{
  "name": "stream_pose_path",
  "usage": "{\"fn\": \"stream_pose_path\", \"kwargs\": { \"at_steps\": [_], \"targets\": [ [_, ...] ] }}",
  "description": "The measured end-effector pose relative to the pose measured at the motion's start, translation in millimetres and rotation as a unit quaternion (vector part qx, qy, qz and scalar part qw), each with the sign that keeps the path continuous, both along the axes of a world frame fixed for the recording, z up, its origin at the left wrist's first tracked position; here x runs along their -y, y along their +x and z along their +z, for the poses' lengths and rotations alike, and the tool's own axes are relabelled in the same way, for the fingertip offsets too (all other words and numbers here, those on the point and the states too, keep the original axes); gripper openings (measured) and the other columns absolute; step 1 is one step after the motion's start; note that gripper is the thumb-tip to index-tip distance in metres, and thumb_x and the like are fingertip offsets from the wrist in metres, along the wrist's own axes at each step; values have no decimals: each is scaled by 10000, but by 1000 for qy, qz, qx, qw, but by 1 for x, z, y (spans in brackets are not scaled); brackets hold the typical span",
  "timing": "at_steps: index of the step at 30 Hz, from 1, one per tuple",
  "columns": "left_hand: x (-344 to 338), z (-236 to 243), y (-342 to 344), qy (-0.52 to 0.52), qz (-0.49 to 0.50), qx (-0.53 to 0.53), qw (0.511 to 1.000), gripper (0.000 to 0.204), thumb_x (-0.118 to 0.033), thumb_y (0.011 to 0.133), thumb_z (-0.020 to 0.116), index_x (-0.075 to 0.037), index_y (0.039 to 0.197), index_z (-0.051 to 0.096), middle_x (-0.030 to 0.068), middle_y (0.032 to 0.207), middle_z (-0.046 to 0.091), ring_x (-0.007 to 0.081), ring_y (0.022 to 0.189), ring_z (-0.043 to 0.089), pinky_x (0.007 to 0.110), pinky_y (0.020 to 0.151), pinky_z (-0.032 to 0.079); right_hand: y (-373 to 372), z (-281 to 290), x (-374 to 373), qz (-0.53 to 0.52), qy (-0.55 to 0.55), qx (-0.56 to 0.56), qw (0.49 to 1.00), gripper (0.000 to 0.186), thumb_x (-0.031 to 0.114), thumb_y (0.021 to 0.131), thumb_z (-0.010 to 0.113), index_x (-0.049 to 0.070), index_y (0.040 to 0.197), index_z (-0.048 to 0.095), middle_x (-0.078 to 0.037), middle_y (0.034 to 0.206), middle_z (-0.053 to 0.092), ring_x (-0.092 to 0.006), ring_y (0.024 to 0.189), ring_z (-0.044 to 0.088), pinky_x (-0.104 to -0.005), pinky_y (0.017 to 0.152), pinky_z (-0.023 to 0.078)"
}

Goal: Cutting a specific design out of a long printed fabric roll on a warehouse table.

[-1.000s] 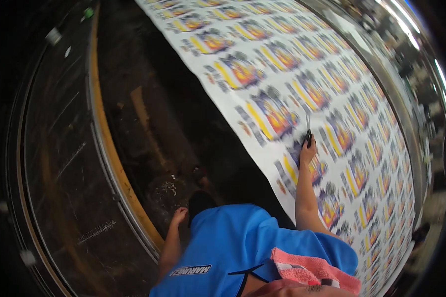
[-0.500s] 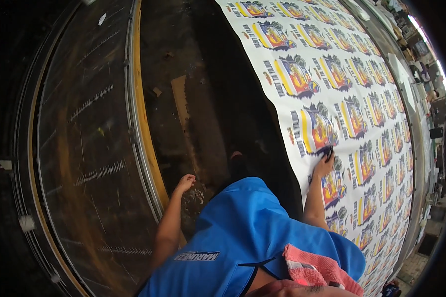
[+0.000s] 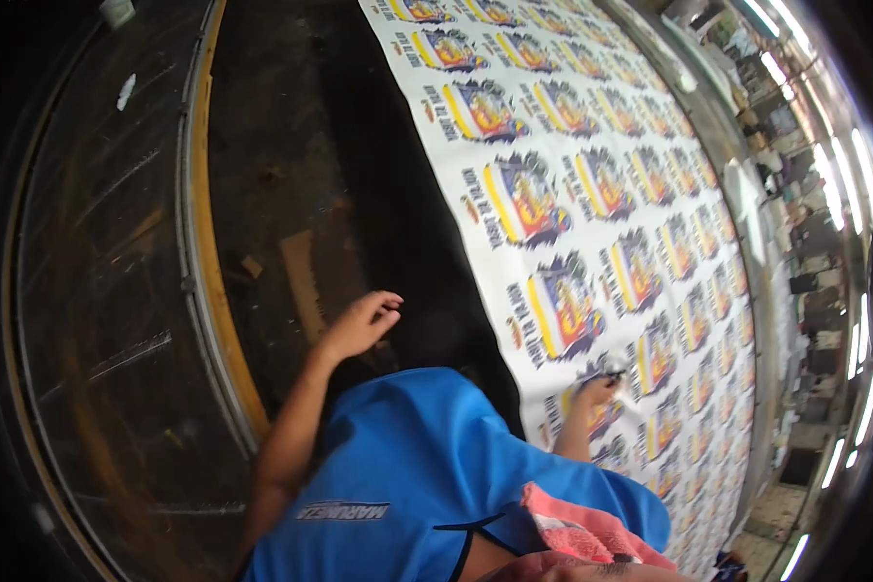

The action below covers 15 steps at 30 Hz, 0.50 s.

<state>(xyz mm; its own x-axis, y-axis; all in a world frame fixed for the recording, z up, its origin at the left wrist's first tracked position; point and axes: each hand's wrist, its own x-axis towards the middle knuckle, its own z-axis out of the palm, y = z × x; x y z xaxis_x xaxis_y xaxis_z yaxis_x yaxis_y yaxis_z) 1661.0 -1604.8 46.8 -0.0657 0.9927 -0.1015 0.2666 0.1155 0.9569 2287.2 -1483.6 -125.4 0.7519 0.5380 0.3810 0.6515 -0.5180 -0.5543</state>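
A long white printed sheet (image 3: pixel 592 184) with rows of repeated yellow, red and blue pictures runs from the top of the view down to the lower right. My right hand (image 3: pixel 595 393) rests on the sheet near its left edge, closed around a small dark tool (image 3: pixel 613 372) whose tip pokes out above the fingers. My left hand (image 3: pixel 363 324) hangs free over the dark floor to the left of the sheet, fingers loosely curled and apart, holding nothing. My blue shirt (image 3: pixel 427 475) fills the lower middle.
A pink cloth (image 3: pixel 572 533) lies over my shoulder. Left of the dark floor (image 3: pixel 301 194) runs a yellow-edged metal rail (image 3: pixel 204 252) with a dark grated platform (image 3: pixel 87 291) beyond. A flat wooden strip (image 3: pixel 301 276) lies on the floor. Cluttered shelves and strip lights (image 3: pixel 824 194) line the right side.
My right hand has drawn back down the sheet toward my body, still gripping the tool. My left hand has lifted higher over the floor. The view has shifted along the sheet.
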Motion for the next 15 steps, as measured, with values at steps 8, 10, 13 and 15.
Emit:
{"fn": "stream_pose_path", "kwargs": {
  "at_steps": [8, 10, 13, 15],
  "targets": [
    [-119, 57, -169, 5, -13, 78, 997, 305, -160, 997, 579, -48, 1281, 577, 87, 1217, 644, 164, 1083, 625, 329, 971, 492, -323, 10, -260, 221, 41, -81, 971, 425, 140, 940, 573, 13, 1345, 560, -220, 1282, 627, -379, 1176, 600, -433, 998, 455],
    [-150, 56, -218, -5, -47, 86, 995, 312, -178, 1003, 577, -54, 1289, 572, 83, 1219, 644, 164, 1089, 622, 335, 978, 488, -368, 9, -316, 270, 95, 2, 958, 409, 142, 942, 569, 11, 1330, 580, -224, 1267, 635, -404, 1134, 608, -448, 1000, 440],
    [-194, 39, -299, -20, -10, 92, 996, 313, -211, 1016, 559, -61, 1290, 575, 89, 1220, 644, 171, 1128, 612, 342, 989, 480, -478, 15, -381, 361, 89, -35, 928, 432, 159, 937, 576, 8, 1341, 570, -239, 1253, 634, -421, 1100, 611, -446, 990, 449],
    [-233, 50, -351, -29, 14, 91, 995, 310, -226, 1018, 556, -63, 1280, 582, 97, 1211, 647, 179, 1149, 607, 344, 996, 477, -529, 17, -414, 348, 72, -46, 934, 445, 167, 926, 585, 15, 1344, 572, -236, 1247, 638, -411, 1104, 616, -423, 982, 461]
  ]
}}
